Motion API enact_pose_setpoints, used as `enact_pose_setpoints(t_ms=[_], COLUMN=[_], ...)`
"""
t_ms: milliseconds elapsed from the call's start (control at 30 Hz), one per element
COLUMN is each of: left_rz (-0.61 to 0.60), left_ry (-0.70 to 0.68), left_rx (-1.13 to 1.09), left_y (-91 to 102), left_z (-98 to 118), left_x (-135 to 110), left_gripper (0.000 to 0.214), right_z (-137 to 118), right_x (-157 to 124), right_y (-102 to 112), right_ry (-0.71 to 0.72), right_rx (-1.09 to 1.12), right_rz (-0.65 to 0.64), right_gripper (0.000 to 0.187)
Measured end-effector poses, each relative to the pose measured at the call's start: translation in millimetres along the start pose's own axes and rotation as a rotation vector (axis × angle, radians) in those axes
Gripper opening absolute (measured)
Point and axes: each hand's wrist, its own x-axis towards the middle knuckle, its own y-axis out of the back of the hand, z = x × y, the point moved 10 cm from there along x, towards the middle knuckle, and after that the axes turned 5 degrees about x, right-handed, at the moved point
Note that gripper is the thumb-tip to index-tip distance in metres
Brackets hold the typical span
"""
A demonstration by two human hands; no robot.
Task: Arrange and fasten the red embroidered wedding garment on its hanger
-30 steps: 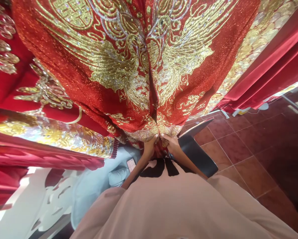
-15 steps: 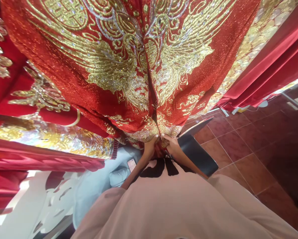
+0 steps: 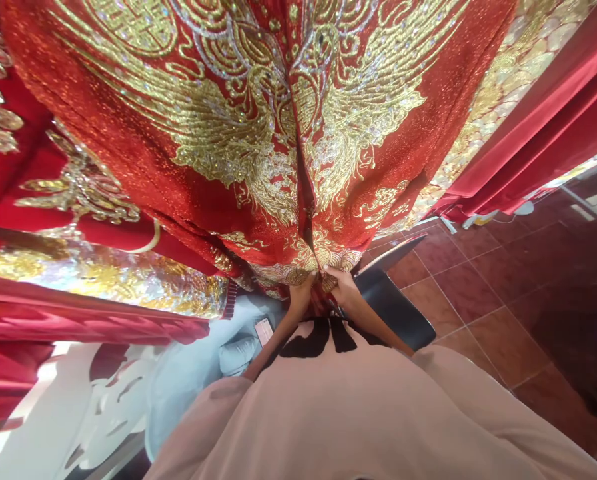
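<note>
A red garment (image 3: 258, 120) with heavy gold and silver embroidery hangs in front of me and fills the upper view. A front seam runs down its middle to the hem (image 3: 308, 257). My left hand (image 3: 300, 299) pinches the hem just left of the seam. My right hand (image 3: 344, 288) grips the hem just right of it. Both hands sit close together, fingers closed on the fabric edge. My pale shirt with a black print covers the lower view.
More red and gold garments (image 3: 53, 200) hang at the left and a red drape (image 3: 543, 140) at the right. A black stand base (image 3: 393, 303) rests on the brown tiled floor (image 3: 503, 293). Pale blue fabric with a tag (image 3: 262, 330) lies lower left.
The view has shifted slightly. My hands stay on the hem by the seam, with only small finger movement.
</note>
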Motion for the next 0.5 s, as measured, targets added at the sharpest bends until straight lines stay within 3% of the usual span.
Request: enact_pose_setpoints(t_ms=[100, 233, 333, 500], left_rz=[0.021, 0.042, 0.039, 0.007], left_ry=[0.019, 0.025, 0.028, 0.014], left_rx=[0.032, 0.087, 0.139, 0.21], left_y=[7.0, 12.9, 12.8, 10.0], left_z=[-6, -7, -5, 1], left_x=[3, 6, 6, 3], left_gripper=[0.029, 0.034, 0.035, 0.033], right_z=[-4, 21, 31, 13], right_x=[-1, -17, -24, -21], right_y=[27, 49, 34, 4], right_ry=[0.031, -0.149, -0.153, 0.048], right_rx=[-0.137, -0.337, -0.393, -0.451], right_rz=[0.112, 0.142, 0.061, 0.066], right_gripper=[0.039, 0.028, 0.029, 0.028])
